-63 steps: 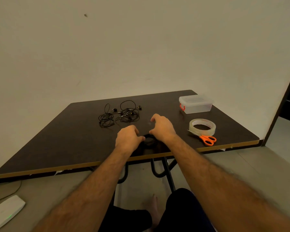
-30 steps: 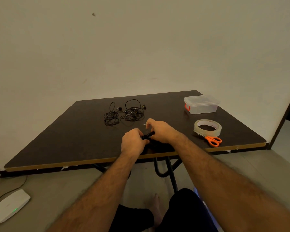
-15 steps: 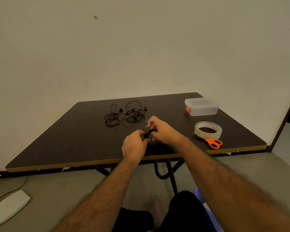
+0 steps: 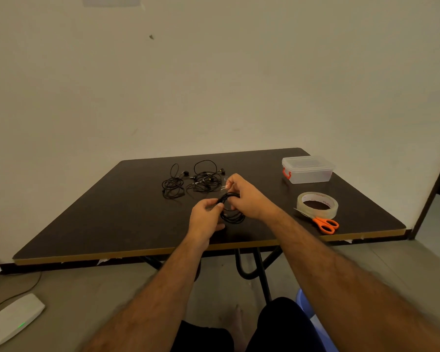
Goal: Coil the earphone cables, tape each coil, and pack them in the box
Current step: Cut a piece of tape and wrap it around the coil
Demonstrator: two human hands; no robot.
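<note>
Since the earlier view we had lifted the coil (image 4: 232, 210) off the table (image 4: 112, 219), above its near edge. Our left hand (image 4: 205, 219) pinched its left side; our right hand (image 4: 247, 199) gripped the top, clear tape (image 4: 225, 185) at the fingertips. Loosen either pinch and the loops could spring apart. Farther back, two tangled earphones (image 4: 191, 182) waited; the closed box (image 4: 308, 170) sat at the far right corner.

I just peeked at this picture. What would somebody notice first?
Probably the two hands in the middle, left hand and right hand, holding a black coiled earphone cable just above the dark table. Next, the bright orange scissors near the table's front right edge, right beside a roll of clear tape. Behind the hands lie two tangled earphone bundles, and a clear box with an orange latch sits at the far right.
</note>
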